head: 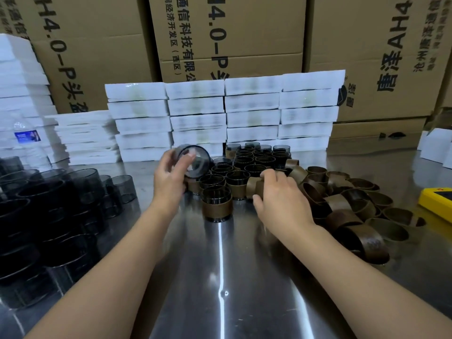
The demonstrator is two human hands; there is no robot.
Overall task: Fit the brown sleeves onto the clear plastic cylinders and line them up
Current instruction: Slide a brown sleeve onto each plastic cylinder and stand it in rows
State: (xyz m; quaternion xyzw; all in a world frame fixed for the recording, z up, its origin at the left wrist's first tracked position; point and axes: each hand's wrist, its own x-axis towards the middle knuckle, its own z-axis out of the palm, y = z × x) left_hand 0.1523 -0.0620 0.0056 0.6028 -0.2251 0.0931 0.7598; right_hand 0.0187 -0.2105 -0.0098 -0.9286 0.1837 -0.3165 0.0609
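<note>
**Sleeve Fitting: Pick-Up Stage**

Head view. My left hand (168, 177) holds one bare cylinder (195, 162) raised and tilted above the table (220, 277). Fingers and thumb are curled round its wall, and its open end is turned right so a sleeve can slide on. My right hand (281, 194) rests at the near-left edge of the sleeve pile (342, 204), fingers and thumb curled round one brown sleeve (253, 187).

Stock is laid out for short reach: unsleeved cylinders (61, 204) on the left, sleeves on the right. Finished cylinders (244, 165) stand upright in close rows at the centre. The nearest one (216, 204) starts a new row, I judge.

The white boxes (252, 113) stacked at the far edge are closed, so their contents are not visible. The cartons (220, 33) behind them are also closed.
</note>
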